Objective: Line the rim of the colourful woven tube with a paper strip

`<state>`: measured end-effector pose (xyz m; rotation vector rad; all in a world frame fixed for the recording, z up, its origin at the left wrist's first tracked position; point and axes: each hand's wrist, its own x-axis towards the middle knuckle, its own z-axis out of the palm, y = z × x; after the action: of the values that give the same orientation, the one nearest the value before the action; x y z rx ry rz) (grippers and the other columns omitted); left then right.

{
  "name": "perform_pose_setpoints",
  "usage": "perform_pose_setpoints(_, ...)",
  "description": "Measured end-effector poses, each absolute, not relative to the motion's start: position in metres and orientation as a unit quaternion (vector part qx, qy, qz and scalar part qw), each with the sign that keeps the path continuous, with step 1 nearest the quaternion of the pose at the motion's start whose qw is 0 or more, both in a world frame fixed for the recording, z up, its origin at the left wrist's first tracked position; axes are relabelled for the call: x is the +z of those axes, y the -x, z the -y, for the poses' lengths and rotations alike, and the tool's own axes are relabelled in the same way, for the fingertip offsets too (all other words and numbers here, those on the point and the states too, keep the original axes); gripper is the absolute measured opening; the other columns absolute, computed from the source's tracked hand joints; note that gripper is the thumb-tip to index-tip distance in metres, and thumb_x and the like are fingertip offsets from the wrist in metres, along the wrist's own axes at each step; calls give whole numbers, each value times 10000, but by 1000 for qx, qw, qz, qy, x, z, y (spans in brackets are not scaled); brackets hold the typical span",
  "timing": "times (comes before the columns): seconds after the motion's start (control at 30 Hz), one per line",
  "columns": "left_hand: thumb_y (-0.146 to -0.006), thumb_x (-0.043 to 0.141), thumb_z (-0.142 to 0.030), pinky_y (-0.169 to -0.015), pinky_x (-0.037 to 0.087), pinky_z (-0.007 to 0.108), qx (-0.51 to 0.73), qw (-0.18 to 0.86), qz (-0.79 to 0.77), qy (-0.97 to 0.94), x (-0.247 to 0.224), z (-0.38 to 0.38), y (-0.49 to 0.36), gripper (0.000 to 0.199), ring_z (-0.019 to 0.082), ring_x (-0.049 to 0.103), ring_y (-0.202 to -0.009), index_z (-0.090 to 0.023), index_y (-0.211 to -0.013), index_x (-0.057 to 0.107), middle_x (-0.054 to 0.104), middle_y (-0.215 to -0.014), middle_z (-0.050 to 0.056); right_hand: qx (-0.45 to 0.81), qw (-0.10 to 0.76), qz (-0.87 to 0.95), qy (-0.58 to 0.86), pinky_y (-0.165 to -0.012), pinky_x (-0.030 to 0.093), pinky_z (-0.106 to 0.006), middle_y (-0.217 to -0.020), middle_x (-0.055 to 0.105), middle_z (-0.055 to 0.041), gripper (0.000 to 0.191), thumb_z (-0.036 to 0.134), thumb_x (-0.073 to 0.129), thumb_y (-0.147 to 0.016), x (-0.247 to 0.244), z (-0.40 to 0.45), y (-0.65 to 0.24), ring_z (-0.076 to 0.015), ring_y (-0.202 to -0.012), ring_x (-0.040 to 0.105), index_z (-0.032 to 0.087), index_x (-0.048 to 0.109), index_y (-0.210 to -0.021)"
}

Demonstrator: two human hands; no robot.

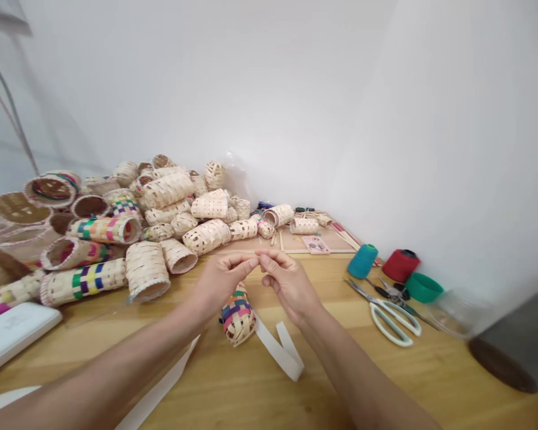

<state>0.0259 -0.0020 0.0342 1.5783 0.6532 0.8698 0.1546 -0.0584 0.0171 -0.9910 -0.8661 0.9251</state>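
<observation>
Thumb and forefinger of my left hand (228, 278) are pinched together over the middle of the table. My right hand (287, 279) pinches in the same way, its fingertips meeting those of the left. Whatever lies between the fingertips is too small to make out. Just below the hands is a small woven basket (238, 319) with purple, orange and green bands, partly hidden by my left hand. A white ribbon (280, 352) runs from beside the basket and folds back under my right hand. Another length of white ribbon (161, 388) passes beneath my left forearm.
A heap of woven baskets (168, 190) fills the left and back. To the right lie white-handled scissors (388, 316), a blue thread cone (361, 261), a red thread cone (400, 265) and a green ring-shaped piece (424, 288). A white device (15, 334) sits at left.
</observation>
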Motion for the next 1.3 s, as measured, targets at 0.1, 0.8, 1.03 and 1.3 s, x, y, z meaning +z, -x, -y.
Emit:
perform_pose_setpoints(0.1, -657, 691, -487, -441, 215, 224, 359, 563, -283, -689, 26, -2, -28, 345, 84, 313, -441, -154, -734, 740, 509, -471, -25, 384, 707, 378, 458, -510, 363, -231, -728, 579, 3, 264, 403, 795, -609, 14, 60, -162, -95, -578, 435, 201, 720, -762)
perform_pose_setpoints(0.8, -712, 622, -567, -436, 303, 209, 313, 551, -345, -693, 15, -11, -20, 463, 102, 406, -442, -141, -864, 721, 507, -514, -24, 216, 730, 380, 525, -482, 331, -268, -655, 549, 16, 261, 441, 693, -689, 9, 59, -186, -102, -493, 397, 204, 688, -799)
perform_pose_setpoints(1.03, -870, 514, -445, -1044, 378, 381, 402, 398, -218, -795, 26, -6, -15, 469, 256, 509, -1230, -199, -1262, 595, 604, -1296, 93, 212, 684, 455, 529, -497, 358, -270, -648, 565, 9, 177, 404, 701, -708, 7, 65, -169, -121, -520, 427, 227, 690, -704)
perform_pose_setpoints(1.3, -766, 658, -446, -517, 345, 213, 309, 623, -221, -684, 30, 5, -20, 388, 89, 446, -529, -151, -1015, 701, 573, -645, -12, 146, 659, 526, 518, -591, 395, -292, -691, 609, -10, 110, 345, 673, -787, 4, 71, -160, -161, -637, 512, 255, 736, -785)
